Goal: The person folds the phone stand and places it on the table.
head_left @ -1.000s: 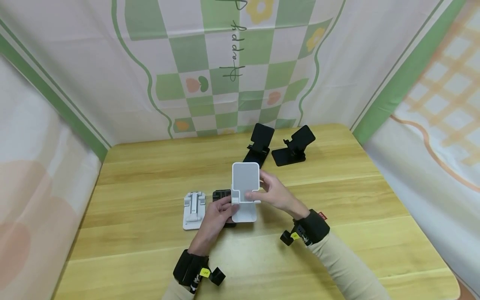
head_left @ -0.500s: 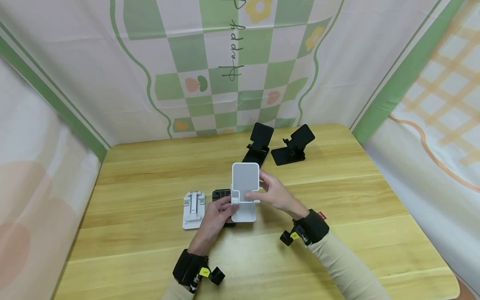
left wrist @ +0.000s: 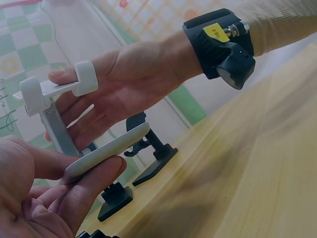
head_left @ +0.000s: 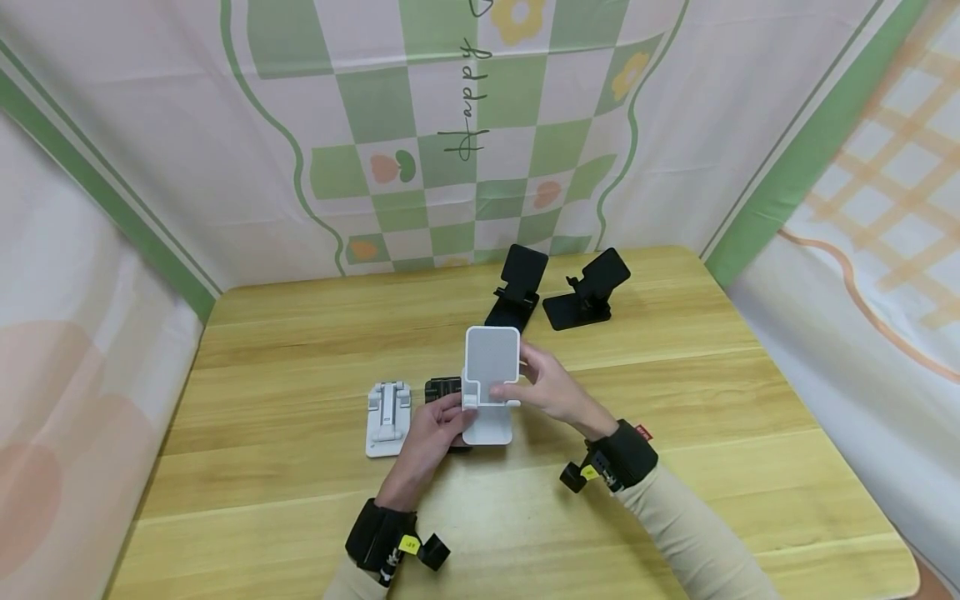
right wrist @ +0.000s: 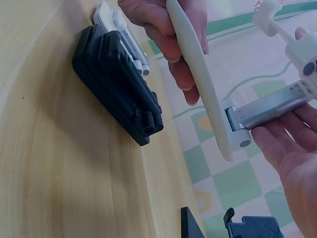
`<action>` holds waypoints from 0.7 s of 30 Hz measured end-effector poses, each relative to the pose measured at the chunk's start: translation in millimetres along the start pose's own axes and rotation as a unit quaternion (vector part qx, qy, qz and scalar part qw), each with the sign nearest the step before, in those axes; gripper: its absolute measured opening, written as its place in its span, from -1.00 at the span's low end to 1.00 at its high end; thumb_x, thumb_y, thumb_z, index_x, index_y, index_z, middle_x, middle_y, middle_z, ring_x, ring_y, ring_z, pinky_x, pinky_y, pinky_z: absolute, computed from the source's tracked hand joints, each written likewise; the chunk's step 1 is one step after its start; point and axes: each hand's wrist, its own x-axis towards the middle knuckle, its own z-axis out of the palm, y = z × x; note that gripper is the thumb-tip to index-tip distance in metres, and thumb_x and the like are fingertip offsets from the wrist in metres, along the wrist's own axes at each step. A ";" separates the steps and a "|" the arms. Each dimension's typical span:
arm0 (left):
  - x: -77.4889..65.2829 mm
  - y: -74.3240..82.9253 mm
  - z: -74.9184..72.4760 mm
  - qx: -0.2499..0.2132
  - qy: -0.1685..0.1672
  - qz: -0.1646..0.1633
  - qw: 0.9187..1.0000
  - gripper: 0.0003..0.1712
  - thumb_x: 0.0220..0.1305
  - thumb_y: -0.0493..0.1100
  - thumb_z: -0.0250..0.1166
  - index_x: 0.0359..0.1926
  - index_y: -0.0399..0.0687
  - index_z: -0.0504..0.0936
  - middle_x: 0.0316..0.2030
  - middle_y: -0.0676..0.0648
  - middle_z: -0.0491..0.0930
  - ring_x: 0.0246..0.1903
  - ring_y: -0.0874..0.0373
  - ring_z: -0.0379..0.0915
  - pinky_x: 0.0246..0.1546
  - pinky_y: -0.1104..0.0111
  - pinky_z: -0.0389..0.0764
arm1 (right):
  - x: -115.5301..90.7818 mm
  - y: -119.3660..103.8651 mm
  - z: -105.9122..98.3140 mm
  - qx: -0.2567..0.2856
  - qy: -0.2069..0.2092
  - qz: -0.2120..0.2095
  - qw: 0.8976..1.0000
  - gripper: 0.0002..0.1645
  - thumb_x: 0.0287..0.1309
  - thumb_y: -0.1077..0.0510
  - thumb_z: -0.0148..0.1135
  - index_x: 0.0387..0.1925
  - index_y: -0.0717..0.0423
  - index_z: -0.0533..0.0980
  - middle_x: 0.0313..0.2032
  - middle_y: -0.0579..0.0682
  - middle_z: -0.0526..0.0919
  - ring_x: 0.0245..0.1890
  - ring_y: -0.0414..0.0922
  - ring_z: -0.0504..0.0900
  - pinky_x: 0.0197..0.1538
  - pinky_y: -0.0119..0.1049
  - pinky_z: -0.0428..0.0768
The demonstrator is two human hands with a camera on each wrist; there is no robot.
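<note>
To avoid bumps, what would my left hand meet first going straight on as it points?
The white stand your left hand pinches; beyond it, probably the left black stand at the back, though depth is unclear.

The head view looks forward and down from above at most of the tabletop (head_left: 285,350). Both wrist views sit tilted and close to the raised white stand (head_left: 491,354), facing it from opposite sides; all three share it.
</note>
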 end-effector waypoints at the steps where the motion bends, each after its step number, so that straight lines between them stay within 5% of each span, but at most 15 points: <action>1: 0.1 -0.1 0.1 -0.001 0.000 0.000 1.000 -0.44 0.50 -0.20 0.25 0.38 -0.40 0.43 0.07 -0.33 0.70 0.02 -0.08 0.71 -0.16 0.34 0.74 | -0.1 0.1 0.1 -0.001 0.001 -0.001 1.000 -0.12 0.18 0.23 0.49 0.45 0.33 0.30 0.29 0.28 0.51 0.26 0.15 0.51 0.38 0.11 0.44; 21: -0.1 -1.4 -0.5 -0.009 -0.006 -0.013 1.000 -0.42 0.51 -0.17 0.23 0.41 -0.40 0.40 0.07 -0.31 0.70 0.00 -0.03 0.72 -0.17 0.37 0.73 | -0.2 7.0 3.9 -0.014 0.032 0.003 0.999 -0.17 0.15 0.34 0.47 0.41 0.34 0.33 0.28 0.28 0.52 0.27 0.20 0.51 0.41 0.15 0.41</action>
